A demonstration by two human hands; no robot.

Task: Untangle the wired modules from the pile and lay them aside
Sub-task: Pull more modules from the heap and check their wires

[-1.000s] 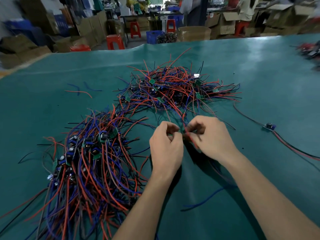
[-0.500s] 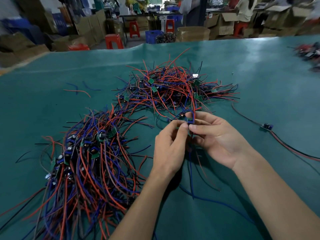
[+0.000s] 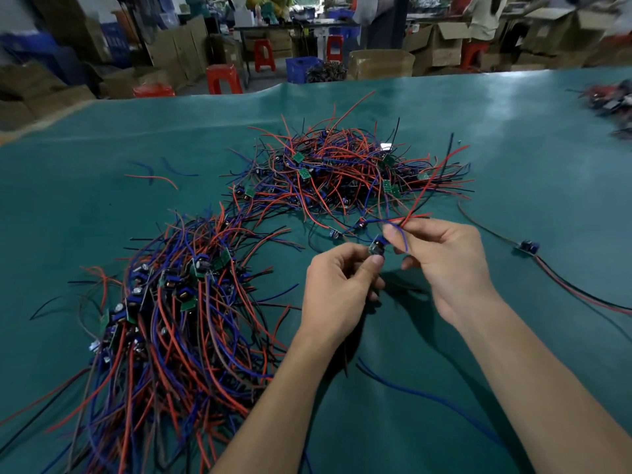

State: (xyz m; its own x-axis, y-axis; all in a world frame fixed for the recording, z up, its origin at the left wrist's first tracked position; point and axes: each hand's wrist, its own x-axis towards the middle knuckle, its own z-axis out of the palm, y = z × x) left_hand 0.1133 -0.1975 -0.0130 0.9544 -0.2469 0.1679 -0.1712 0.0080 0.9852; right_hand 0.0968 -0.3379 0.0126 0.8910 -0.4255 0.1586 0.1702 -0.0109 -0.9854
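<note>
Module point(image 3: 377, 247) pinched, both hands point(image 3: 393, 265) raised

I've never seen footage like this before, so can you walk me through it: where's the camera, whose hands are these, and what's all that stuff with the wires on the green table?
There is one view, from a camera worn on a person's head, looking down at their own bare hands. No machine is involved. On the green table lie two heaps of small circuit modules with red, blue and black wires: a tangled pile farther away, and a straighter bundle at the left. One single module lies apart at the right. The left hand pinches a small module, while the right hand holds its red and blue wires.
</note>
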